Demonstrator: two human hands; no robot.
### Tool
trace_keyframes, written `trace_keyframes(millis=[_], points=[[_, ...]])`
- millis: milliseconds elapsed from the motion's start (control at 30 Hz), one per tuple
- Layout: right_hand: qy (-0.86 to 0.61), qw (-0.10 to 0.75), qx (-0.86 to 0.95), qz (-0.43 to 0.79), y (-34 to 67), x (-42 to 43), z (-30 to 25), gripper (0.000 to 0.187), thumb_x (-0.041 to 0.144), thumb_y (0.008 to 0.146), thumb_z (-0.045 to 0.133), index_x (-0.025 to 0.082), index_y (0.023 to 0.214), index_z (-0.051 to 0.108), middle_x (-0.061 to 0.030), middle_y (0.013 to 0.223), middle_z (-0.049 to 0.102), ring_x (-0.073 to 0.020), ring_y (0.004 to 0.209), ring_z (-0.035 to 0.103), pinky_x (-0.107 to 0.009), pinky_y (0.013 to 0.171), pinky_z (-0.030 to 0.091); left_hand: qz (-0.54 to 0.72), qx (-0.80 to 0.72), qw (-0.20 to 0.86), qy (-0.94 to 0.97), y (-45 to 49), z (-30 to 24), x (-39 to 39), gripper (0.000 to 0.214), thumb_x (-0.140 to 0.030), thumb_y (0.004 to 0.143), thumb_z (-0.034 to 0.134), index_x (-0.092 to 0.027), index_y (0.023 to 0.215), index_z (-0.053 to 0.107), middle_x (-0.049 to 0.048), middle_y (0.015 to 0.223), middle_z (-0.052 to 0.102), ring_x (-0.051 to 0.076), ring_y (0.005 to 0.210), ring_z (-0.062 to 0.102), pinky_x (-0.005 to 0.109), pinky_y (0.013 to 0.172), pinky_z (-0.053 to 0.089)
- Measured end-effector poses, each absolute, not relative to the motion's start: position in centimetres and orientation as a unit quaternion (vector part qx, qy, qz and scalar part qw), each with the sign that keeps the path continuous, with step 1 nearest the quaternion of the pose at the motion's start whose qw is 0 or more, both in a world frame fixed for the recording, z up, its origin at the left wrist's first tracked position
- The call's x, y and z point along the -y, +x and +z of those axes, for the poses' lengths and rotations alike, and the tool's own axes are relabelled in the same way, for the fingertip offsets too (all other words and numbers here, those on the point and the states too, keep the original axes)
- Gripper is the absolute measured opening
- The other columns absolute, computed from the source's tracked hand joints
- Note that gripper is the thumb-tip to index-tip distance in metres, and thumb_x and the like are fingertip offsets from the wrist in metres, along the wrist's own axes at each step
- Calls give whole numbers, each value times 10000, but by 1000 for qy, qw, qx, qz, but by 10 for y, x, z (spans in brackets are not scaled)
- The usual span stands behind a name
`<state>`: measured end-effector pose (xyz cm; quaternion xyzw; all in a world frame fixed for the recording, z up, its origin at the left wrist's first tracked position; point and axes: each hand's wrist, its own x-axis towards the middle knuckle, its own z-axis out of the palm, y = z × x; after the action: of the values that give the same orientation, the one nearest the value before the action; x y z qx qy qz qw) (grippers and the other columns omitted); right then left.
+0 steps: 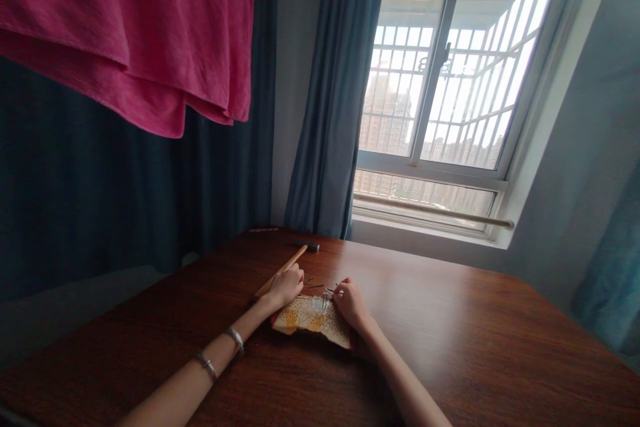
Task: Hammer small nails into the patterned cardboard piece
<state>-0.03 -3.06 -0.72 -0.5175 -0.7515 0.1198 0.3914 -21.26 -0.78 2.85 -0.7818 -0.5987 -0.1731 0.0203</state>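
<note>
Head view: a pale, dotted slab (309,325) with yellow patches and a ragged near edge lies on the brown wooden tabletop (450,333), between the two hands. Slender metal pieces (325,301) stand upright near its far edge, and a few more thin pieces (315,286) lie just beyond it. The left hand (286,285) is at the slab's far left corner, its fingers curled inward; the right hand (349,299) is at the far right corner, its fingers drawn together beside the thin pieces. At this size I cannot tell whether either hand's fingers have hold of anything. A hammer (299,255) lies behind the left hand, its wooden handle slanting away to a dark head. Two silvery bangles (235,340) circle the left forearm. Beyond are blue curtains (325,113), a hanging pink towel (175,33) and a barred window (430,93).
</note>
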Motion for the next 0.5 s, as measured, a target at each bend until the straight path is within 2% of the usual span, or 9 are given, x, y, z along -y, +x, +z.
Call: trace_keyframes(millis=[233, 500], points=[[-532, 388, 742, 123, 1, 28, -9, 127, 165, 728, 577, 175, 672, 691, -70, 789, 598, -149, 669, 559, -242, 644, 424, -188, 604, -22, -774, -215, 25, 1, 180, -186, 781, 479, -168, 722, 649, 71, 897, 606, 173, 863, 565, 253, 754, 380], [-485, 402, 766, 129, 3, 43, 5, 158, 160, 741, 526, 197, 765, 677, -25, 771, 597, -120, 675, 543, -221, 657, 421, -205, 579, -32, -789, -218, 23, 4, 201, -207, 774, 480, -170, 683, 655, 66, 867, 599, 172, 822, 565, 258, 752, 377]])
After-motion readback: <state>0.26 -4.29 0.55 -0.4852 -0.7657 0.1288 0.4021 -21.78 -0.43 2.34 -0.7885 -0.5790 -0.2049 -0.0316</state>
